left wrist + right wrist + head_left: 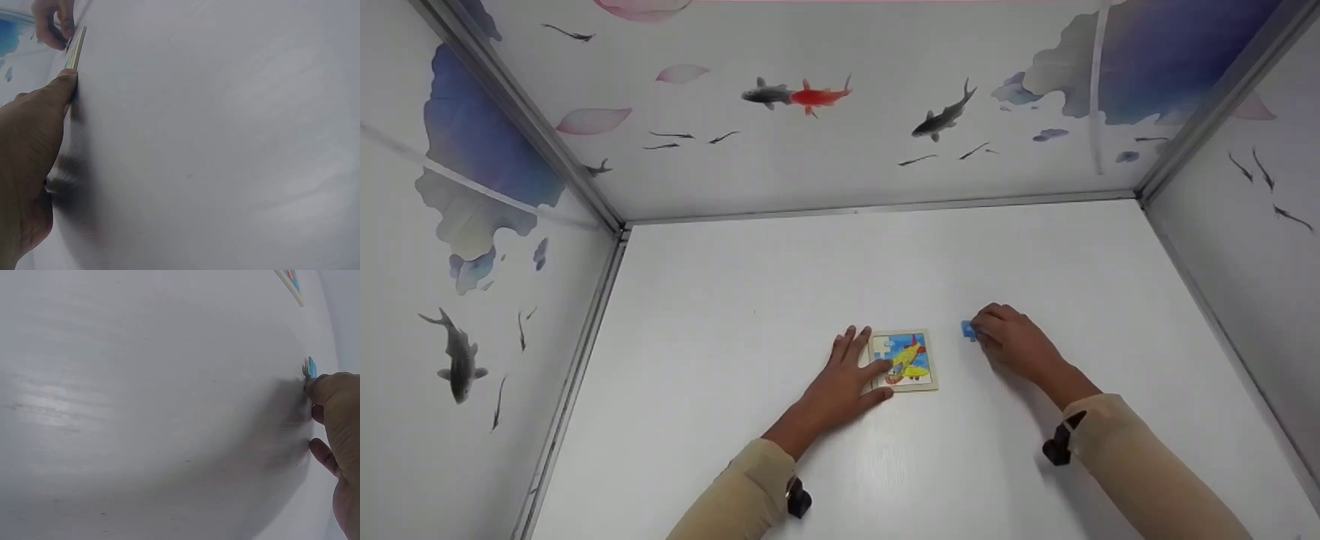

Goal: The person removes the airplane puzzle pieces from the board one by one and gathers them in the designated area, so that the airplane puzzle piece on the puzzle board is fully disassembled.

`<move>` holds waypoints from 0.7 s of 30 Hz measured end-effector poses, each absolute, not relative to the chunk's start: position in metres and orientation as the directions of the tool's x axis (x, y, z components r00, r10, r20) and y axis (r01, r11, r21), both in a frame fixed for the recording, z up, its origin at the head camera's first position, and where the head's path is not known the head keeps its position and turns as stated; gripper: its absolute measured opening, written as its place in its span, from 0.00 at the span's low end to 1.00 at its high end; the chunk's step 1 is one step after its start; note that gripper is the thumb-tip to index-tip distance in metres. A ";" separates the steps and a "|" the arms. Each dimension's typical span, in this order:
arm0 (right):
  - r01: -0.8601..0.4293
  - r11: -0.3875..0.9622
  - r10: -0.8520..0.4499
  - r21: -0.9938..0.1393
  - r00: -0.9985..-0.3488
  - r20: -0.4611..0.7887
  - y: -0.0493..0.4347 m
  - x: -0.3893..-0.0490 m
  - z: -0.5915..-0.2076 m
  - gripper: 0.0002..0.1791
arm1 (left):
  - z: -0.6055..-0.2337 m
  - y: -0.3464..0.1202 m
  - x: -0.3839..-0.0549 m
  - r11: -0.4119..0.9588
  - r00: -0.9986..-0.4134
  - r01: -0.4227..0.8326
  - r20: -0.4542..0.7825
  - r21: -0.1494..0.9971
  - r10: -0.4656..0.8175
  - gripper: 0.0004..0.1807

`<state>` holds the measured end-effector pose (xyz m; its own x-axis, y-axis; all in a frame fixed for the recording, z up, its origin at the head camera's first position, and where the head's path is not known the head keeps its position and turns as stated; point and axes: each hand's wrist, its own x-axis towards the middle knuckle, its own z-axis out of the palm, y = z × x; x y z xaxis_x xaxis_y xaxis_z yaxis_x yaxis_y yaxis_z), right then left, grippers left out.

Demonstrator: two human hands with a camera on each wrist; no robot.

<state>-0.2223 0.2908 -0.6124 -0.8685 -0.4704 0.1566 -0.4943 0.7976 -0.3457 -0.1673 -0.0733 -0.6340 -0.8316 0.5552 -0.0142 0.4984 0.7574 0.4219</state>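
A small square jigsaw puzzle [913, 360] in a pale wooden frame lies on the white table, with a yellow and red plane on blue. Its upper left corner shows bare wood where a piece is out. My left hand [844, 382] rests at the frame's left side, fingers spread, with one finger and the thumb reaching over the puzzle. To the right of the frame, my right hand [1020, 349] pinches a blue puzzle piece [967, 330] between thumb and fingers. In the right wrist view that piece [311, 368] sticks out beyond the fingertips, close over the table.
The white table [720, 337] is bounded by a back wall [840, 165] and two side walls, all printed with fish and petals. Metal edging [885, 208] runs along the table's back. Both sleeves carry a black wrist device [799, 499].
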 end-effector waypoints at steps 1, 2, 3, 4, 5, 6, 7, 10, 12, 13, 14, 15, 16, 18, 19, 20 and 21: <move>-0.486 0.801 -0.465 -0.349 -0.873 0.150 0.291 -0.222 -0.612 0.16 | -0.634 -0.073 -0.167 0.755 -0.831 0.498 -0.014 0.426 0.556 0.32; -0.479 0.805 -0.459 -0.351 -0.877 0.142 0.290 -0.222 -0.612 0.16 | -0.634 -0.073 -0.167 0.755 -0.830 0.499 -0.015 0.426 0.557 0.32; -0.474 0.808 -0.457 -0.349 -0.879 0.135 0.290 -0.222 -0.612 0.16 | -0.634 -0.073 -0.168 0.755 -0.829 0.500 -0.017 0.424 0.559 0.33; -0.471 0.811 -0.456 -0.347 -0.881 0.128 0.290 -0.222 -0.611 0.16 | -0.635 -0.073 -0.168 0.755 -0.829 0.502 -0.015 0.423 0.559 0.33; -0.469 0.813 -0.456 -0.347 -0.881 0.122 0.290 -0.222 -0.612 0.16 | -0.635 -0.073 -0.168 0.755 -0.828 0.502 -0.018 0.422 0.560 0.33; -0.467 0.815 -0.456 -0.344 -0.882 0.117 0.290 -0.222 -0.612 0.16 | -0.635 -0.073 -0.168 0.755 -0.828 0.501 -0.021 0.422 0.561 0.33; -0.466 0.816 -0.456 -0.342 -0.883 0.115 0.291 -0.222 -0.612 0.16 | -0.635 -0.073 -0.168 0.756 -0.827 0.500 -0.024 0.423 0.561 0.33; -0.469 0.815 -0.459 -0.341 -0.881 0.115 0.292 -0.223 -0.613 0.17 | -0.635 -0.072 -0.168 0.756 -0.826 0.499 -0.031 0.423 0.563 0.33; -0.470 0.814 -0.460 -0.342 -0.881 0.115 0.292 -0.223 -0.613 0.17 | -0.635 -0.072 -0.168 0.757 -0.825 0.500 -0.035 0.421 0.564 0.33; -0.470 0.813 -0.460 -0.343 -0.880 0.116 0.292 -0.224 -0.613 0.17 | -0.635 -0.072 -0.169 0.757 -0.825 0.501 -0.035 0.420 0.564 0.33; -0.470 0.813 -0.460 -0.344 -0.880 0.116 0.292 -0.224 -0.612 0.17 | -0.635 -0.072 -0.169 0.758 -0.825 0.501 -0.034 0.418 0.564 0.33; -0.469 0.813 -0.459 -0.344 -0.881 0.114 0.292 -0.224 -0.612 0.18 | -0.635 -0.072 -0.169 0.758 -0.825 0.501 -0.033 0.417 0.564 0.33; -0.467 0.814 -0.459 -0.346 -0.882 0.112 0.292 -0.224 -0.612 0.18 | -0.635 -0.072 -0.169 0.759 -0.825 0.501 -0.034 0.416 0.564 0.33; -0.465 0.815 -0.458 -0.346 -0.883 0.106 0.291 -0.224 -0.611 0.18 | -0.634 -0.072 -0.169 0.760 -0.825 0.502 -0.035 0.412 0.563 0.33; -0.464 0.814 -0.458 -0.349 -0.883 0.104 0.291 -0.225 -0.610 0.18 | -0.634 -0.072 -0.169 0.760 -0.826 0.502 -0.033 0.412 0.563 0.33; -0.463 0.813 -0.458 -0.352 -0.883 0.101 0.291 -0.225 -0.610 0.18 | -0.634 -0.073 -0.169 0.760 -0.826 0.502 -0.031 0.412 0.563 0.33; -0.461 0.813 -0.458 -0.354 -0.883 0.099 0.290 -0.225 -0.609 0.18 | -0.634 -0.073 -0.170 0.759 -0.826 0.503 -0.030 0.412 0.563 0.33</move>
